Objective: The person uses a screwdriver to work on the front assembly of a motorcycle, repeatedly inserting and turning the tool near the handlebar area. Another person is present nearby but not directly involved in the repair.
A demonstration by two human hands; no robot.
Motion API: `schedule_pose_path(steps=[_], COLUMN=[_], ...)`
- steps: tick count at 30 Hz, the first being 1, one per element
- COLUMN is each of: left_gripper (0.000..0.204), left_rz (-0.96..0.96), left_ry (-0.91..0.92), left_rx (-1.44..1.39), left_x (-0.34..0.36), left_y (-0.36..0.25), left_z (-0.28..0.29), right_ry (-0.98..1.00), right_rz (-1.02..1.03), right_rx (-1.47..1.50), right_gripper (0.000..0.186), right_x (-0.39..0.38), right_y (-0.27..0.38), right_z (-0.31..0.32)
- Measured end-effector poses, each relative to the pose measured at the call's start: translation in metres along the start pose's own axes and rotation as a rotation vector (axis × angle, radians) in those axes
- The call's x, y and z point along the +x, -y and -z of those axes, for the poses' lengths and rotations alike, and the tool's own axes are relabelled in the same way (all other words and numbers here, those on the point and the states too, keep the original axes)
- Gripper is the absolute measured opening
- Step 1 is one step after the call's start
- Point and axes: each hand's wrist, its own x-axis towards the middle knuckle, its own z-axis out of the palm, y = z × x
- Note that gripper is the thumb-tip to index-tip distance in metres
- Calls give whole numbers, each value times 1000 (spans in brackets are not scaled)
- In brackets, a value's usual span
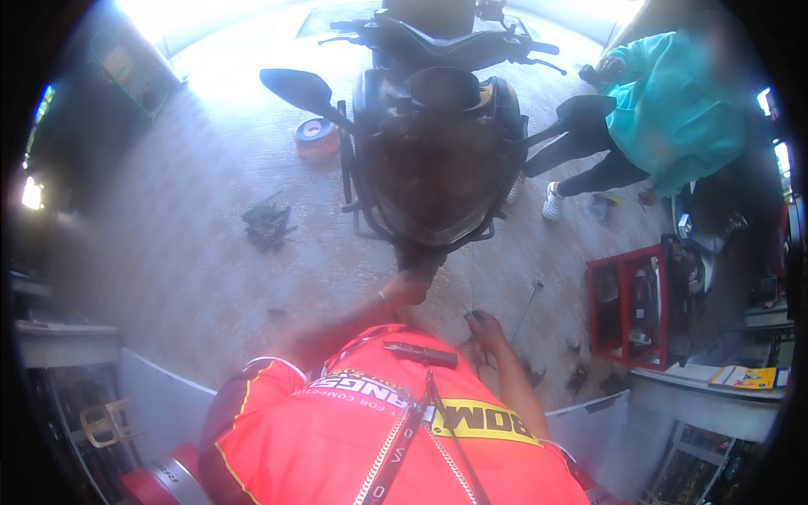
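Note:
A dark motor scooter stands in front of me, its front end toward me. Against the front wheel lies my left hand; its fingers are partly hidden there, so whether they grip it does not show. My right hand, low and to the right of the wheel, is closed round something small and dark that I cannot make out. A thin rod-like tool with a handle lies just right of that hand.
A person in a teal top is beside the scooter's right. A red tool cart stands at right, near a grey bench. Left on the floor are a dark heap of parts and a round wrapped roll.

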Motion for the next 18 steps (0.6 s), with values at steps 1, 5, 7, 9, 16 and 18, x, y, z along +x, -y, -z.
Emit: schedule_pose_path(steps=[1, 5, 7, 9, 16, 18], left_gripper=[46, 65, 71, 76, 75, 75], left_rz=[-32, 69, 18, 154, 347, 349], left_ry=[-101, -231, -216, -449, -761, -793], left_rx=[155, 303, 743, 280, -207, -283], left_x=[-14, -92, -116, -136, -246, -261], left_y=[8, 55, 87, 121, 217, 232], left_z=[-5, 0, 25, 58, 136, 137], right_ry=[-110, 52, 347, 577, 470, 123], right_rz=[-43, -294, -373, -368, -24, -260], right_rx=[-107, -512, -697, -836, -948, -614], right_gripper=[46, 39, 39, 39, 43, 47], right_x=[-2, -50, -84, -112, -63, -2], right_y=[-39, -224, -303, -362, -358, -289], right_z=[-7, -47, -59, -68, -135, -148])
